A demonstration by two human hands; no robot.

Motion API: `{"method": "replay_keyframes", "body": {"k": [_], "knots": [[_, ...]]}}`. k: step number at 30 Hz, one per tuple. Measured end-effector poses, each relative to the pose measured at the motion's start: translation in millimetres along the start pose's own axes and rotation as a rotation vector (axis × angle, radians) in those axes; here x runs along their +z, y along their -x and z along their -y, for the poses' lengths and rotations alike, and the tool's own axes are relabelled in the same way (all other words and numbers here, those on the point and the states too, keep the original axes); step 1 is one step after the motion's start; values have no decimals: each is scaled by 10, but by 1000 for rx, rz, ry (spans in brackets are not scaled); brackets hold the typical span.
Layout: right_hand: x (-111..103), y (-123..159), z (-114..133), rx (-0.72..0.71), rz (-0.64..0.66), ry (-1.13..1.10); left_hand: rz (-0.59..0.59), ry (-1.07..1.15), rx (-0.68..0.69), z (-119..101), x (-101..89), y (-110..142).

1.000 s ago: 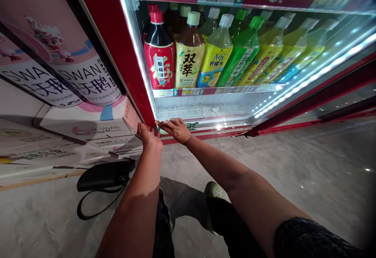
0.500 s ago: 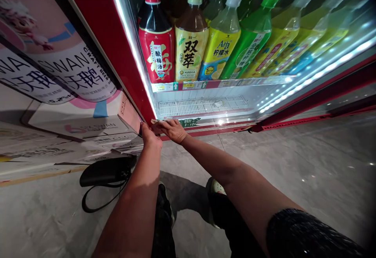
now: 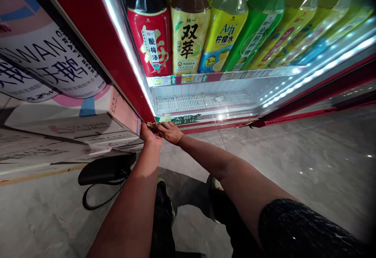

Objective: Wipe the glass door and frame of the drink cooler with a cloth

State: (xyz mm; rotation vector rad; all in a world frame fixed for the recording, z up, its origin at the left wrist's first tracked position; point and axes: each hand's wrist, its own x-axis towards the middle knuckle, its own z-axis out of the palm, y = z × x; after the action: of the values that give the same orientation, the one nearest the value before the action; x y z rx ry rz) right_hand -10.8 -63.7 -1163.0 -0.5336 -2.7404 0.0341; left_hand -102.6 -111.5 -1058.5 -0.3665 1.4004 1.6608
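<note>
My left hand (image 3: 150,135) and my right hand (image 3: 170,132) meet at the lower left corner of a red-framed drinks fridge (image 3: 147,113). The left one is closed, its thumb side beside the pink end of a carton (image 3: 122,113). Fingers of the right curl toward it, also closed. A small pale scrap of something peeks out above the fingertips, too small and covered to name. Just right of it, a green printed strip (image 3: 185,119) runs along the fridge's lower edge.
Several drink bottles (image 3: 190,42) line the lit shelf above a white wire rack (image 3: 202,100). Stacked cartons (image 3: 94,130) stand at left, with a black bag (image 3: 102,169) and its strap on the grey tiled floor (image 3: 293,164). My feet are below.
The view has tipped down and closer, so bottle caps have left the top of the picture. Both hands stay at the fridge corner, the right one shifted slightly left and down.
</note>
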Motion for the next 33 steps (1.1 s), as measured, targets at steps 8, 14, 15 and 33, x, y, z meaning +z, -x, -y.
{"method": "replay_keyframes", "body": {"k": [8, 14, 15, 33], "knots": [[-43, 607, -412, 12, 33, 60, -19, -39, -72, 137, -53, -108], [-331, 653, -545, -25, -72, 64, 88, 10, -130, 171, 82, -14], [-367, 640, -558, -25, -61, 53, 102, 17, -136, 169, 108, 15], [-687, 855, -781, 19, -19, 111, 264, 87, -132, -156, 315, 540]]}}
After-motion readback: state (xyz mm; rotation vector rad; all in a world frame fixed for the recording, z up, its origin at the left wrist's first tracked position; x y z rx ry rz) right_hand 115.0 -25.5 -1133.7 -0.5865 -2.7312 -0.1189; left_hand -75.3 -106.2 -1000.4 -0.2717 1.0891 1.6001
